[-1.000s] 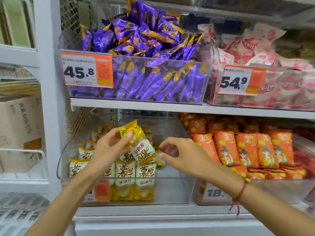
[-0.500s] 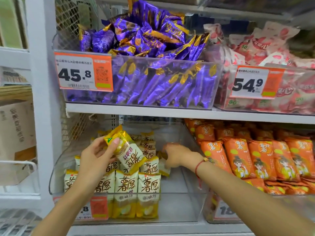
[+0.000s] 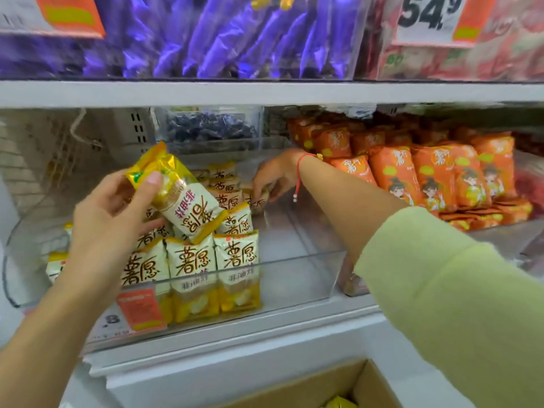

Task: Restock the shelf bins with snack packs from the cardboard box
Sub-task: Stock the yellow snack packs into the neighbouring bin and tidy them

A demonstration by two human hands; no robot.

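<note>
My left hand (image 3: 112, 219) grips a yellow-and-white snack pack (image 3: 179, 195), tilted upside down, above the front rows in the clear shelf bin (image 3: 294, 278). Several like packs (image 3: 215, 260) stand upright in rows at the bin's left and middle. My right hand (image 3: 273, 175) reaches deep into the bin and holds a small pack (image 3: 259, 201) at the back of the rows. A corner of the cardboard box (image 3: 323, 384) shows at the bottom, with a yellow pack (image 3: 338, 403) inside.
Orange snack packs (image 3: 412, 172) fill the bin to the right. The white shelf board (image 3: 265, 92) above carries a bin of purple packs (image 3: 206, 33) and a pink-pack bin (image 3: 500, 54). An orange price tag (image 3: 138, 310) hangs on the bin front.
The view has dropped and moved closer to the lower shelf. My right hand has reached further back into the bin. My left hand still holds its pack over the rows.
</note>
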